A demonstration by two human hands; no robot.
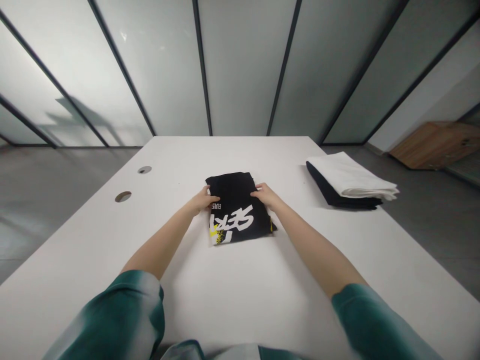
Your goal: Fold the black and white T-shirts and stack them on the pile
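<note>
A black garment [236, 200], folded into a compact rectangle, lies on the white table in front of me. White lettering and a yellow patch show on its near part, and a small corner sticks out at its lower right. My left hand [203, 199] grips its left edge, thumb on top and the other fingers at the side. On the opposite edge, my right hand [264, 195] holds the cloth the same way, with the thumb over the top and the fingertips partly hidden.
Folded white cloth [348, 175] rests on folded black cloth [337, 201] at the white table's [240, 295] right edge. Two round holes are in the tabletop at the left. Frosted glass panels [243, 65] stand behind, and a wooden cabinet [431, 145] is far right.
</note>
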